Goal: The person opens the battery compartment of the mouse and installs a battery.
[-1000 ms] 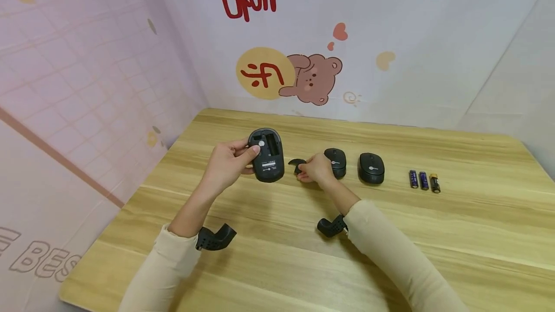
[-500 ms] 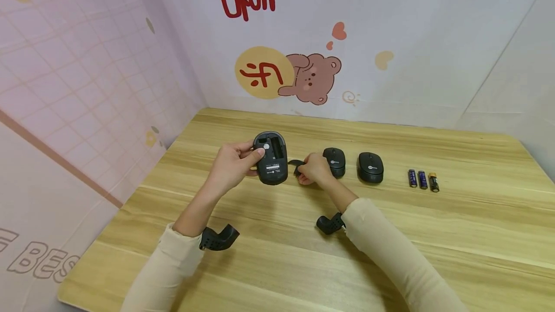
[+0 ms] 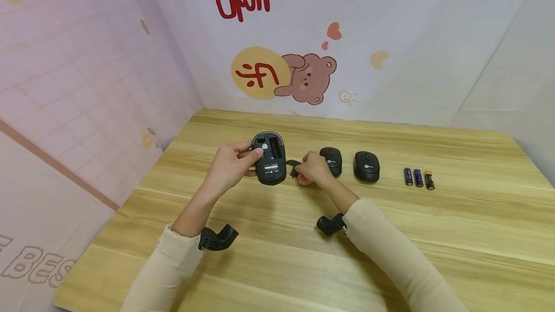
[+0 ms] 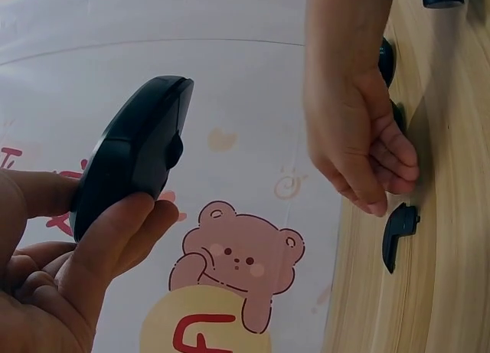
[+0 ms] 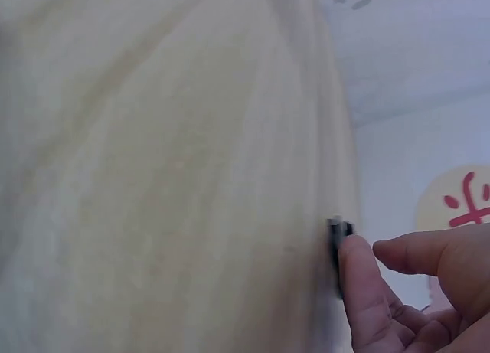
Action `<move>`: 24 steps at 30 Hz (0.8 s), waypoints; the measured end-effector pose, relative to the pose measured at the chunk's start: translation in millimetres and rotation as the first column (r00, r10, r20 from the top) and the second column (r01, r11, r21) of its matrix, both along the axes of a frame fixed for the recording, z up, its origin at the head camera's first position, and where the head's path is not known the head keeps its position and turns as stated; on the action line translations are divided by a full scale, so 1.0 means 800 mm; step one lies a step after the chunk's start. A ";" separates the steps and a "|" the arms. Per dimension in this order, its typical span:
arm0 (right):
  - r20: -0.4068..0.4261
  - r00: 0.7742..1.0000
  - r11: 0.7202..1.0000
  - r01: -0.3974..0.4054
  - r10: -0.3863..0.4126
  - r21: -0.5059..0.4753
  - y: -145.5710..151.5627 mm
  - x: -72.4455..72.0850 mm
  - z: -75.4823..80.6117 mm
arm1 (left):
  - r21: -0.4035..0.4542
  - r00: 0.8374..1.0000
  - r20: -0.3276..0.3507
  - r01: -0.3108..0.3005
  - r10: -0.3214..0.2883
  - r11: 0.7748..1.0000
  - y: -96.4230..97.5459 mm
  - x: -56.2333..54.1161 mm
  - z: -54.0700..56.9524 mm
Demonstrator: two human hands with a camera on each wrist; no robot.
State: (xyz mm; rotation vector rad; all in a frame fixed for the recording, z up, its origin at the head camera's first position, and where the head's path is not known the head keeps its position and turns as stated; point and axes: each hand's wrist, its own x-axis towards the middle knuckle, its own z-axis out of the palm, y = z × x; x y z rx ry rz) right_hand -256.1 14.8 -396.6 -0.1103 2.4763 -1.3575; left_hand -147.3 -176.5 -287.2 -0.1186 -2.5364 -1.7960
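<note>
My left hand [image 3: 231, 165] grips a black computer mouse [image 3: 270, 160] above the table. Its underside faces the head view, showing an uncovered battery slot with no battery in it. In the left wrist view the mouse [image 4: 130, 154] is seen side-on between thumb and fingers. A small curved black battery cover [image 4: 398, 234] lies on the table, just by the fingertips of my right hand [image 4: 356, 138]. The right wrist view shows a gap between thumb and forefinger, with the cover [image 5: 337, 238] partly hidden behind a finger. My right hand [image 3: 313, 167] pinches nothing that I can see.
Two more black mice stand right of my right hand, a nearer one [image 3: 331, 160] and a farther one [image 3: 366, 166]. Several small batteries [image 3: 418, 177] lie in a row further right. The wooden table [image 3: 269, 264] meets a printed wall cloth [image 3: 390, 95] behind.
The mouse in my left hand has shifted slightly right and down. The battery cover now lies flatter on the table, and my right fingers have let it go.
</note>
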 end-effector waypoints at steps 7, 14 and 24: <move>-0.167 0.984 0.997 -0.057 0.064 0.047 0.023 0.019 0.037 | 0.007 1.000 0.016 0.024 -0.024 1.000 0.007 -0.004 -0.001; -0.359 0.917 0.976 -0.114 0.176 0.188 0.082 0.033 0.077 | 0.027 0.997 0.036 0.069 -0.070 0.997 0.019 -0.008 -0.006; -0.331 0.914 0.933 -0.116 0.235 0.342 0.217 0.029 0.113 | 0.028 0.993 0.066 0.097 -0.099 0.995 0.036 -0.013 -0.012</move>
